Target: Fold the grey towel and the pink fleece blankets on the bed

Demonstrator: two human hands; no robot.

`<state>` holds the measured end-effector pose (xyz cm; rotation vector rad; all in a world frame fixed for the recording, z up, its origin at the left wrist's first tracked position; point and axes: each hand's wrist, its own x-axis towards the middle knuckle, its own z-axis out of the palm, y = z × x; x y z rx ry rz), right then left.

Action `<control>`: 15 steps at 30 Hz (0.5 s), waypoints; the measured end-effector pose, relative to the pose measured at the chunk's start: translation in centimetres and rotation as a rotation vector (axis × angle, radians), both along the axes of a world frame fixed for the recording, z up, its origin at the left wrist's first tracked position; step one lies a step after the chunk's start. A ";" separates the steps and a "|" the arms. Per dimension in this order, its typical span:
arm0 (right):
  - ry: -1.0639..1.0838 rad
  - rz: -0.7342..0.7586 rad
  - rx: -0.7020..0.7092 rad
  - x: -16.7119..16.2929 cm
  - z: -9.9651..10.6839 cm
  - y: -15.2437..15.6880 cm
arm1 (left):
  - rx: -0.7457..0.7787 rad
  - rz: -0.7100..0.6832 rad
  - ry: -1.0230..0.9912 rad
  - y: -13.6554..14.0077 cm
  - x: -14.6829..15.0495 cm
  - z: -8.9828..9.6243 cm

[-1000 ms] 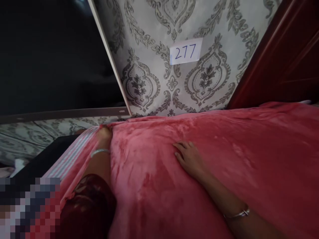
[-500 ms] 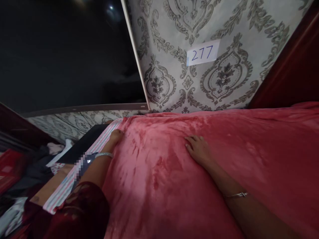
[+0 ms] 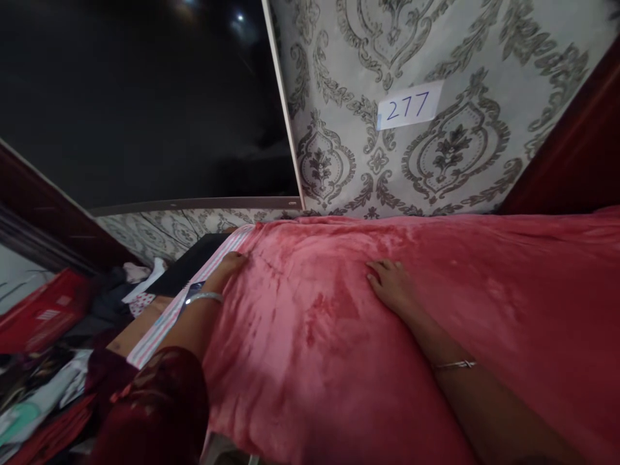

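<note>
One pink blanket, right hand atop, left hand at edge

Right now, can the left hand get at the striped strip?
Likely yes: the left hand is at the edge of the pink blanket, next to the striped strip; nothing visible blocks it.

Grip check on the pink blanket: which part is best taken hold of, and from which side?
Probably the left edge of the pink blanket, beside the striped strip, coming from the left. The broad middle lies spread out with only shallow wrinkles, offering little to pinch; the edge gives a border to close on. The left hand is at that side; the right hand rests on the middle.
</note>
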<state>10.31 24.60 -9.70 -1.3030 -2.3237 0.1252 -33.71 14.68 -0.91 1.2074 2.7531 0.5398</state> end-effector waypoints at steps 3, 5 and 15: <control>-0.007 0.003 -0.003 0.0 -0.1 0.0 | -0.050 -0.039 -0.046 -3.4 0.3 0.1; -0.005 0.007 -0.013 0.1 -0.1 0.0 | -0.075 -0.055 -0.063 -5.3 0.9 0.0; -0.007 0.018 -0.020 0.1 0.3 -0.3 | -0.005 0.062 0.095 -11.0 2.7 -0.4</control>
